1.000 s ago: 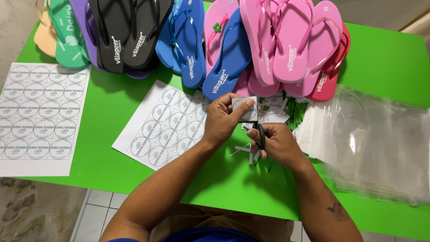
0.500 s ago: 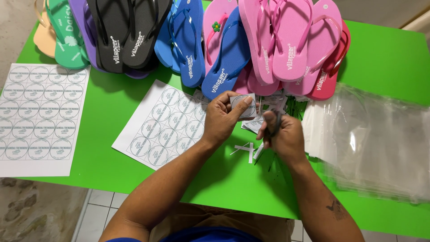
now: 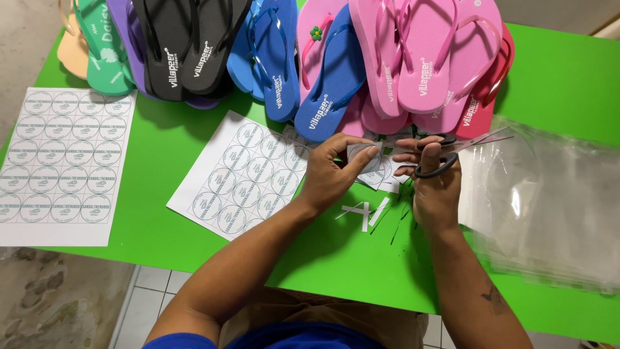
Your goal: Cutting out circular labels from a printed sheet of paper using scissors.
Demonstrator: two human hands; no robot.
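left hand pinches one cut sticker, right hand grips scissors; trimmings between them, sticker sheet left mostly uncut.

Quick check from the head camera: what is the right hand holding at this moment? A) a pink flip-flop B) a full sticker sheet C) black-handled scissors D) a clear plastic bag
C. The right hand has its fingers through the loops of the black-handled scissors, blades pointing away over the green table, while the left hand pinches a small cut paper label.
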